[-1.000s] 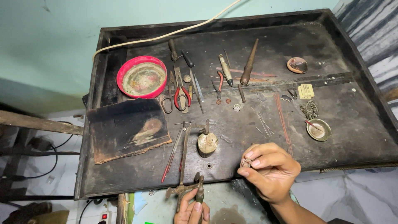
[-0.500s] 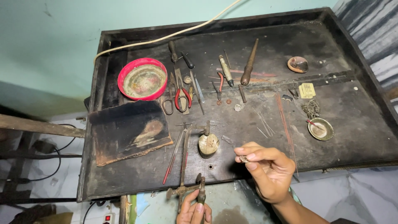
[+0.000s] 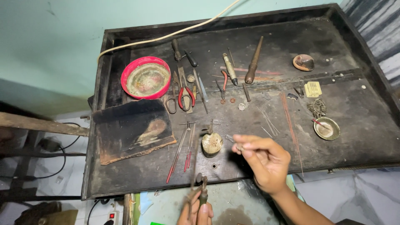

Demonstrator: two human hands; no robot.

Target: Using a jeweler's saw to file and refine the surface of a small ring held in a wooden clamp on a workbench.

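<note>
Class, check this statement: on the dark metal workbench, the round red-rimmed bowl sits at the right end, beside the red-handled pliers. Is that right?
Not quite. In the head view, the round red-rimmed bowl sits towards the left end of the dark metal workbench, not the right. The rest holds: the red-handled pliers lie beside it.

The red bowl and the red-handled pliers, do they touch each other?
Apart. The head view shows a strip of dark tabletop between the red bowl and the red-handled pliers, which lie to its right.
</note>
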